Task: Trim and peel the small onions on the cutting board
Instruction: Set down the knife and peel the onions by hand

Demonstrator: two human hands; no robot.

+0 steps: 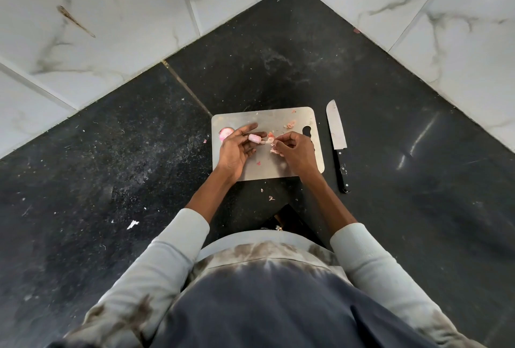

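A steel cutting board (281,169) lies on the dark counter. My left hand (237,148) holds a small pale-pink onion (254,138) between thumb and fingers, just above the board. My right hand (292,150) pinches a strip of pinkish onion skin (271,140) at the onion's right end. A peeled pink onion (225,133) rests at the board's left edge, partly hidden by my left hand. Bits of peel (290,124) lie on the board's far right part.
A knife (337,141) with a black handle lies on the counter right of the board, blade pointing away. Marble-tiled walls (111,27) meet in a corner behind the board. Peel scraps (271,197) dot the counter near my body.
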